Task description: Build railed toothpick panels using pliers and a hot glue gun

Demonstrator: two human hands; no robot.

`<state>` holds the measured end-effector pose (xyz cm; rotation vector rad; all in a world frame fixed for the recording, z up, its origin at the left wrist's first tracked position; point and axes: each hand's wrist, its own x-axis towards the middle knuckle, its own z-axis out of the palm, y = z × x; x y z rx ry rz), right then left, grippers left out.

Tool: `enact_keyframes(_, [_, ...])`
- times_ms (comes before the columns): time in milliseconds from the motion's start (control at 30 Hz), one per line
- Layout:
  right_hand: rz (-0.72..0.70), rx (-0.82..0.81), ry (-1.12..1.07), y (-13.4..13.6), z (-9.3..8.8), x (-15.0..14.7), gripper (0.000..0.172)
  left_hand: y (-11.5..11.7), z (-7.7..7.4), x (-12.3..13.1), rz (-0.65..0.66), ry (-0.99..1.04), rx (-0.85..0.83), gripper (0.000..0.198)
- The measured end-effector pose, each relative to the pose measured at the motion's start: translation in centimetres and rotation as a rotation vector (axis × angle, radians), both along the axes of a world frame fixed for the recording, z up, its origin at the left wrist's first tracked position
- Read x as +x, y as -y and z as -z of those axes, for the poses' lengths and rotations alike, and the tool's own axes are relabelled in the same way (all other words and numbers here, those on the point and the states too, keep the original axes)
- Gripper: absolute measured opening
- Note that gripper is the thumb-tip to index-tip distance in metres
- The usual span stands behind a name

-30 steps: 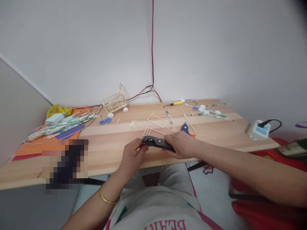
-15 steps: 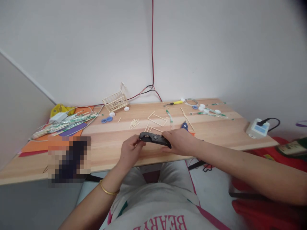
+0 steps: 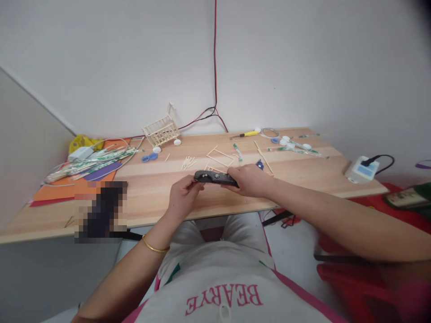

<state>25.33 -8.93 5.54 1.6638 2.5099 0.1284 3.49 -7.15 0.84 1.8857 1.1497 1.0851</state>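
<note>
My right hand (image 3: pixel 251 179) is wrapped round black wire strippers (image 3: pixel 215 176), which lie level above the table's front part. Their jaw end, with a round pivot screw beside it, points left. At that end my left hand (image 3: pixel 184 194) is closed in a pinch, close against the jaws; what sits between its fingertips is too small to make out. Just beyond the tool lies a small wooden stick frame (image 3: pixel 215 169), partly covered by it. A larger rectangular stick frame (image 3: pixel 220 156) and a pile of short sticks (image 3: pixel 188 162) lie behind.
A stick-built cart (image 3: pixel 161 131) with white wheels stands at the back left. Wrapped sticks (image 3: pixel 97 162) lie on coloured sheets at left. A blue glue gun (image 3: pixel 259 165) is partly behind my right hand. A yellow-handled knife (image 3: pixel 249 134), bottle caps (image 3: pixel 285 140) and a power adapter (image 3: pixel 362 170) are rightward.
The view has tipped down, so the table sits higher in the picture. Both hands keep their hold, and the wire strippers have turned to a slightly flatter angle.
</note>
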Motion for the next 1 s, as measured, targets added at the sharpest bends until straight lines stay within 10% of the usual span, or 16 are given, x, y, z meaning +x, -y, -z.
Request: enact_keyframes(1000, [-0.008,-0.007,-0.118,-1.6,0.1,0.1,0.050,-1.2,0.7,-0.5,-0.006,0.149,-0.136,0.011])
